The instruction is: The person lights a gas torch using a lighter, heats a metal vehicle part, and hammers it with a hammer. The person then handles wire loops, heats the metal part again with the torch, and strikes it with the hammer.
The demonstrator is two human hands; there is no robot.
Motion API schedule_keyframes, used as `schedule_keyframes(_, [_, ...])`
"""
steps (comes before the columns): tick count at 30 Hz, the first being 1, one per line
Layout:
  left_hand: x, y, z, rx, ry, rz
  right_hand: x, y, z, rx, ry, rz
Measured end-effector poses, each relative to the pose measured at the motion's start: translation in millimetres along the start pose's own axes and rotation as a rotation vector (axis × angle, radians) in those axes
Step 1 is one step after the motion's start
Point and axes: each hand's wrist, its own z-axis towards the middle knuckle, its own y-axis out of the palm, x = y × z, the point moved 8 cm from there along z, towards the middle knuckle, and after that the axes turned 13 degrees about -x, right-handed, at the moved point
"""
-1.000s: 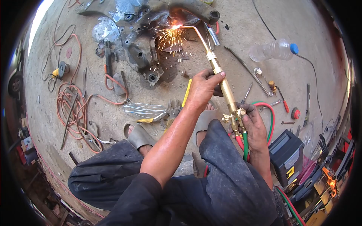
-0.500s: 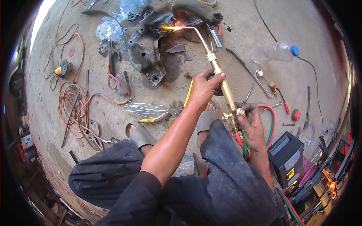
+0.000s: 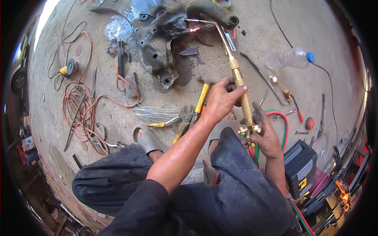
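Observation:
My left hand [image 3: 227, 98] is wrapped round the brass handle of a gas welding torch [image 3: 244, 103]. At the torch's lower end, my right hand [image 3: 268, 131] is closed about the valve knobs, its thumb beside the right knob and a finger stretched upward. Red and green hoses [image 3: 284, 126] run from that end. The bent torch tip [image 3: 197, 20] points left over a dark metal vehicle part [image 3: 153, 53] with round holes, resting on the ground. A small red-hot spot [image 3: 193, 28] glows on the metal just below the tip.
Coiled orange cable [image 3: 75, 114], an angle grinder [image 3: 69, 67], an electrode holder [image 3: 121, 59] and yellow-handled tools [image 3: 201, 98] lie left and centre. To the right are a plastic bottle [image 3: 287, 58], a long metal bar [image 3: 262, 76], a wrench [image 3: 285, 114] and a black case [image 3: 297, 167].
The bright orange flame at the tip has gone, leaving a glowing spot. The torch and my left hand have shifted right and slightly down. A finger of my right hand has straightened.

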Motion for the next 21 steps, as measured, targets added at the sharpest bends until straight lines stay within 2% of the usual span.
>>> schedule_keyframes(1, [0.0,4.8,0.5,-0.038,0.001,0.020,3.1,-1.1,-0.4,-0.002,0.073,-0.074])
schedule_keyframes(2, [-6.8,4.3,2.2,-0.096,-0.045,0.015,1.0,-1.1,-2.1,0.033,0.057,-0.098])
schedule_keyframes(5, [-15.0,-36.6,-14.5,0.139,0.082,0.540,-1.4,-4.7,-7.8,0.088,0.049,-0.153])
schedule_keyframes(7, [-34.6,-73.8,-40.2,0.439,0.099,1.116,-1.4,-7.7,-6.7,0.119,0.014,-0.272])
schedule_keyframes(10, [-67.3,-93.4,-58.8,0.391,-0.048,1.298,-2.8,-8.5,3.7,0.145,-0.001,-0.412])
schedule_keyframes(13, [-85.6,-99.0,-51.0,0.281,-0.278,1.273,-0.3,-10.0,8.8,0.161,0.046,-0.497])
schedule_keyframes(16, [-78.7,-100.7,-49.0,0.262,-0.317,1.236,-2.6,-8.4,11.5,0.160,0.113,-0.508])
schedule_keyframes(19, [-86.9,-112.4,-60.9,0.279,-0.549,0.552,1.1,-8.8,14.0,0.155,0.085,-0.490])
schedule_keyframes(20, [-76.1,-107.9,-64.8,0.254,-0.523,0.528,0.9,-8.6,15.7,0.150,0.078,-0.496])
schedule_keyframes(21, [-66.1,-113.6,-65.6,0.342,-0.334,0.717,0.7,-8.4,17.4,0.145,0.070,-0.501])
